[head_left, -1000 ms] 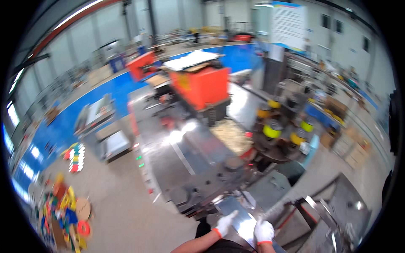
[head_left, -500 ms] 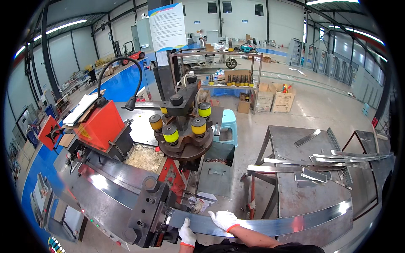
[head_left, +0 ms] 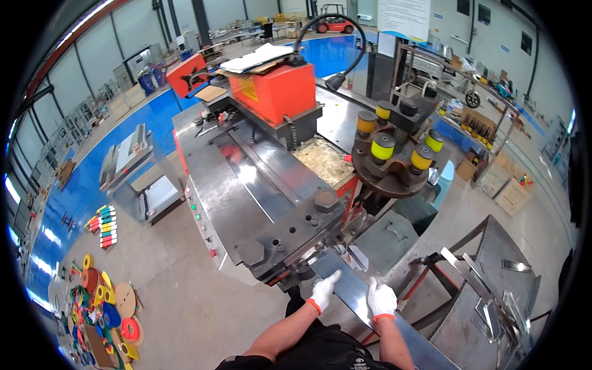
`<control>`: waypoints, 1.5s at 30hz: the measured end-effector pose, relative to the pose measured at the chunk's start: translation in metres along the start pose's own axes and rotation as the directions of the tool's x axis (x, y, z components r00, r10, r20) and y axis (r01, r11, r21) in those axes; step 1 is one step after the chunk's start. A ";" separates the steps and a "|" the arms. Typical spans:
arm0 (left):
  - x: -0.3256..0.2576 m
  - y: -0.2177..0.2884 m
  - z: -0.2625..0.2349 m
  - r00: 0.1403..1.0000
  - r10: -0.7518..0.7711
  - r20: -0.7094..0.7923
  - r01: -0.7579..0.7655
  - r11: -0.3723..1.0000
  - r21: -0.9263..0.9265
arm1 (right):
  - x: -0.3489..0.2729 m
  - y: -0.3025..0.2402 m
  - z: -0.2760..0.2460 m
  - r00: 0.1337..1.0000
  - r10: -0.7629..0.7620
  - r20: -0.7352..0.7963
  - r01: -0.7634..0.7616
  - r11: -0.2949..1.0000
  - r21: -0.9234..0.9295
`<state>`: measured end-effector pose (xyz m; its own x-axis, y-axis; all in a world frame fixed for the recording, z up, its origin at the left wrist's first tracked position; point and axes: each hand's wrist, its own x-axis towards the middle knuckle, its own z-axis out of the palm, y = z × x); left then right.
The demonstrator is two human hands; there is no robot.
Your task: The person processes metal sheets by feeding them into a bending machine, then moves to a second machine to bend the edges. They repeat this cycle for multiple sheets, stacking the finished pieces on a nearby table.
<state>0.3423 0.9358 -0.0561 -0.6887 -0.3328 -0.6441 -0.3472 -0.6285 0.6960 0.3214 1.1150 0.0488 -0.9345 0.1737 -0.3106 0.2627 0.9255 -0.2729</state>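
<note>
Viewpoint has swung left; left hand (head_left: 324,291) and right hand (head_left: 382,300) grasp the flat metal bar (head_left: 352,290), its end at the bolted steel head (head_left: 303,229), most length apparently outside.

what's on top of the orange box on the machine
White sheet over brown cardboard, and the base of a black gooseneck lamp. Beneath them, the orange box is hidden.

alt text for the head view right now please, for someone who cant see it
A white-gloved left hand and right hand hold a flat metal strip at the front of a steel machine. An orange box stands on the machine; to its right is a round turret of yellow-and-black cylinders. Colourful rolls lie at left.
</note>
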 end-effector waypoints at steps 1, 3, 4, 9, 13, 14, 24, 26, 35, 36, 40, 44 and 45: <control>-0.001 0.001 0.001 0.999 0.005 0.040 -0.005 1.000 -0.006 | -0.001 -0.002 -0.001 1.000 0.011 0.001 -0.011 1.000 -0.004; -0.002 0.008 -0.002 0.995 -0.005 0.102 0.002 1.000 0.027 | -0.002 -0.007 -0.005 1.000 0.030 0.000 -0.030 1.000 -0.002; -0.012 0.020 0.003 0.991 -0.029 0.131 0.019 0.997 0.072 | 0.000 -0.008 -0.009 0.999 0.049 -0.005 -0.048 0.999 0.004; -0.043 0.052 -0.040 0.918 -0.214 0.333 -0.076 0.730 0.679 | 0.002 -0.006 0.009 0.996 0.040 -0.082 -0.042 0.999 -0.022; -0.125 0.171 -0.065 0.741 0.026 0.671 -0.516 0.662 0.543 | 0.010 0.002 0.032 0.978 -0.004 -0.210 -0.010 0.998 -0.068; -0.143 0.217 -0.069 0.690 0.065 0.720 -0.517 0.741 0.429 | 0.008 0.001 0.032 0.972 0.019 -0.236 -0.034 0.997 -0.062; 0.100 0.358 -0.100 0.232 0.804 0.548 -0.710 -0.245 0.660 | -0.020 -0.047 0.087 0.719 -0.083 -0.690 0.058 0.997 -0.060; 0.136 0.349 -0.078 0.298 0.637 0.711 -0.710 -0.350 0.611 | -0.036 -0.066 0.095 0.690 -0.022 -0.724 -0.008 0.999 -0.038; 0.189 0.309 -0.041 0.372 0.293 0.880 -0.669 -0.573 0.474 | -0.134 -0.100 0.148 0.597 0.262 -0.758 -0.095 0.962 0.258; 0.193 0.313 -0.043 0.414 0.276 0.867 -0.652 -0.575 0.494 | -0.148 -0.104 0.160 0.622 0.375 -0.687 -0.131 0.915 0.381; 0.144 0.357 -0.001 0.174 0.471 0.865 -0.660 -0.596 0.458 | -0.221 -0.124 0.203 0.602 0.692 -0.399 -0.412 0.697 0.588; 0.202 0.296 -0.040 0.299 0.330 0.896 -0.635 -0.632 0.444 | -0.276 -0.140 0.256 0.597 0.796 -0.101 -0.576 0.512 0.637; 0.200 0.292 -0.041 0.333 0.312 0.890 -0.634 -0.624 0.456 | -0.290 -0.149 0.260 0.591 0.804 -0.074 -0.582 0.487 0.651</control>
<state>0.1290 0.6566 0.0052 -0.9040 0.3185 0.2851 0.3630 0.9242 0.1185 0.6155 0.8392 -0.0573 -0.3586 0.8711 -0.3356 0.8281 0.1309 -0.5451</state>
